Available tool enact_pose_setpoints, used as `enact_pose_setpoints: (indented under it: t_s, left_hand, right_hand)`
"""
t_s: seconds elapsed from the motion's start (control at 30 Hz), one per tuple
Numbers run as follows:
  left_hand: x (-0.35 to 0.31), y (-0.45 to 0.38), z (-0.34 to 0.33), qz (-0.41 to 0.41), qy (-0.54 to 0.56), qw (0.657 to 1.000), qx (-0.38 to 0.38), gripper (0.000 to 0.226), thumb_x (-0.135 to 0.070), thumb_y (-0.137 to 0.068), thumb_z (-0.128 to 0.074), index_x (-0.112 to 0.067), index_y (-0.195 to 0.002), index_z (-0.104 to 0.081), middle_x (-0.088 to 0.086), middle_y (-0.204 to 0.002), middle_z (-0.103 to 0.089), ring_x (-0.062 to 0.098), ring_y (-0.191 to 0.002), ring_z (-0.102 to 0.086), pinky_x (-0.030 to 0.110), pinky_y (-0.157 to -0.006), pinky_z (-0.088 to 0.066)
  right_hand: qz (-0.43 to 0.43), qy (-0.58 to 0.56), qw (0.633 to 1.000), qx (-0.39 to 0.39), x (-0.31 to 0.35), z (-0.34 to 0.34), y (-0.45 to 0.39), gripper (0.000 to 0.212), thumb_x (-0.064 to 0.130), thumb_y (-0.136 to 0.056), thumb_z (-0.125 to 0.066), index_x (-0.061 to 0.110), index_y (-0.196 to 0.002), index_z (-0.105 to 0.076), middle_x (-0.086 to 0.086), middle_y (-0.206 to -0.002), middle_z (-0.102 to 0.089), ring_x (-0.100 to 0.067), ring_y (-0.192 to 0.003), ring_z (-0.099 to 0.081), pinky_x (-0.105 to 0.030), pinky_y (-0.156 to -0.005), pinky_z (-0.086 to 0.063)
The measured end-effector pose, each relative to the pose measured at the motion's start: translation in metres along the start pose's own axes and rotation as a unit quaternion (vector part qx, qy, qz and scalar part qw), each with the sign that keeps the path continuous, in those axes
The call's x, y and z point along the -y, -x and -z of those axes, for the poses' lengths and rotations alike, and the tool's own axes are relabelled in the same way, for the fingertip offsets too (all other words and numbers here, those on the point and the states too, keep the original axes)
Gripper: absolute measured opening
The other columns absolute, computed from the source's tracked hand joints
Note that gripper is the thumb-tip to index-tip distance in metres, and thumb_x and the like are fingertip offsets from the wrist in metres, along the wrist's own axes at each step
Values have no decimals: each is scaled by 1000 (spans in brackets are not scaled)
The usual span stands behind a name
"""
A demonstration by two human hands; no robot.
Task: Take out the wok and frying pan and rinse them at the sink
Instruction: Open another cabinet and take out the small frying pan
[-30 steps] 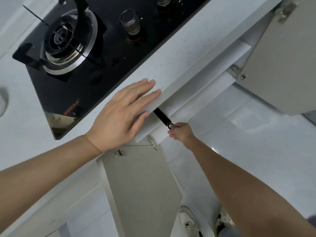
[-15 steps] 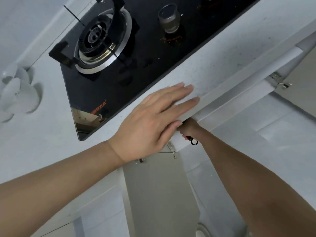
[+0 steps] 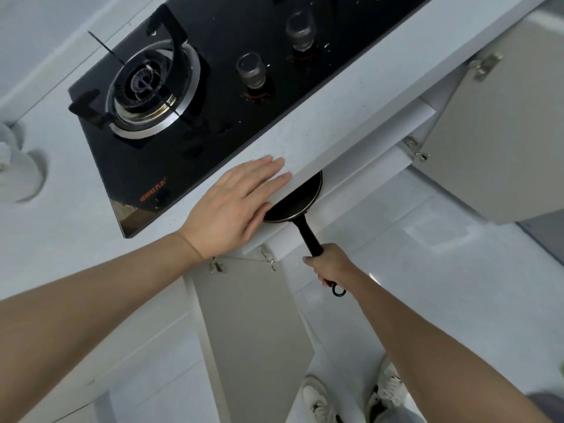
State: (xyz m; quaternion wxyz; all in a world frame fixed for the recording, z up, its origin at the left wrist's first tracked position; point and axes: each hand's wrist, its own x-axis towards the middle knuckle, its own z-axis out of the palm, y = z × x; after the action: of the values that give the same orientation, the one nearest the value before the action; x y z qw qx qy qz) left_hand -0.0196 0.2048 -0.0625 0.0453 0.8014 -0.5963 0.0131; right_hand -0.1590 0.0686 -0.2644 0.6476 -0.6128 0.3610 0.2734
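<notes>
A black frying pan (image 3: 297, 201) sticks halfway out of the cabinet under the counter; its far side is hidden by the counter edge. My right hand (image 3: 331, 264) grips its black handle, whose end ring hangs out below my fingers. My left hand (image 3: 236, 206) rests flat, fingers straight, on the white counter edge (image 3: 335, 141) just above the pan. No wok or sink is in view.
A black glass gas hob (image 3: 213, 96) with one burner and two knobs lies behind my left hand. Two grey cabinet doors stand open, one below me (image 3: 253, 331), one at the right (image 3: 494, 141). A white object (image 3: 15, 166) sits at the counter's far left. My shoes stand on the white floor.
My right hand has pulled the pan out from under the counter; only the handle end showed before, now the pan's bowl is in sight. My left hand stays on the counter edge.
</notes>
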Motion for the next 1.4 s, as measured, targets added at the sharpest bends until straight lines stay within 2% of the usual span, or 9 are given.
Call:
enact_pose_setpoints:
  t_s: [0.33, 0.43, 0.53, 0.7, 0.83, 0.97, 1.1, 1.2, 1.4]
  left_hand:
    - [-3, 4, 1, -5, -79, 997, 12, 51, -16, -96, -53, -6, -145, -45, 14, -151, -43, 35, -135, -43, 46, -112, -35]
    - [-38, 3, -1, 105, -49, 993, 9, 62, -12, -86, -59, -6, -146, -41, 16, -153, -39, 37, -136, -39, 48, -113, -31]
    - [-115, 9, -6, 221, 28, 974, 33, 70, -26, -87, -57, -8, -150, -34, 20, -159, -24, 38, -147, -19, 47, -121, -14]
    - [-204, 23, 14, 135, 143, 971, 137, 60, -39, -95, -53, -31, -151, -35, 15, -161, -23, 36, -147, -21, 45, -120, -22]
    - [-229, 37, 68, 132, 177, 966, 136, 57, -41, -99, -48, -39, -152, -29, 14, -164, -9, 37, -147, -22, 46, -117, -30]
    - [-224, 54, 138, 144, 179, 970, 74, 68, -44, -98, -49, -44, -155, -11, 7, -166, -3, 33, -143, -33, 45, -110, -40]
    - [-188, 77, 201, 182, 129, 975, -13, 75, -51, -95, -50, -40, -156, -8, 3, -152, -38, 29, -131, -41, 45, -101, -47]
    - [-140, 112, 235, 238, 122, 963, -36, 78, -50, -92, -55, -36, -156, -12, 1, -139, -49, 27, -125, -46, 41, -94, -50]
    - [-49, 211, 256, 380, 79, 921, -40, 78, -48, -92, -57, -33, -156, -15, 7, -138, -50, 29, -125, -49, 46, -96, -50]
  right_hand:
    - [-42, 13, 998, -50, -77, 37, 142, 23, 23, -87, -70, 5, -94, -57, -8, -62, -54, -16, -39, -47, -25, -42, -44]
    - [-48, -7, 996, -68, -98, 43, 200, 22, 21, -86, -70, 6, -89, -55, -7, -60, -52, -16, -40, -45, -25, -43, -42]
    - [-51, -23, 994, -89, -108, 42, 259, 21, 20, -87, -70, 5, -90, -55, -6, -60, -51, -15, -41, -45, -24, -42, -41]
    - [-30, -17, 989, -142, -102, 39, 358, 19, 18, -88, -68, 7, -87, -53, -6, -60, -49, -14, -36, -43, -24, -41, -40]
    - [-2, -14, 984, -179, -87, 21, 436, 20, 19, -87, -68, 7, -87, -52, -4, -54, -47, -18, -38, -42, -27, -42, -37]
    - [37, 4, 981, -190, -54, -2, 498, 21, 18, -88, -67, 10, -86, -48, -5, -57, -46, -15, -37, -40, -23, -39, -35]
    - [86, 57, 980, -169, 2, -24, 520, 22, 17, -89, -67, 12, -83, -46, -4, -57, -45, -14, -34, -39, -22, -39, -36]
    - [110, 92, 982, -124, 53, -53, 503, 21, 19, -89, -67, 11, -88, -49, -5, -58, -45, -15, -39, -41, -24, -40, -37]
    - [150, 167, 975, 1, 122, -131, 428, 20, 23, -89, -68, 11, -89, -51, -4, -57, -46, -16, -39, -42, -25, -41, -38]
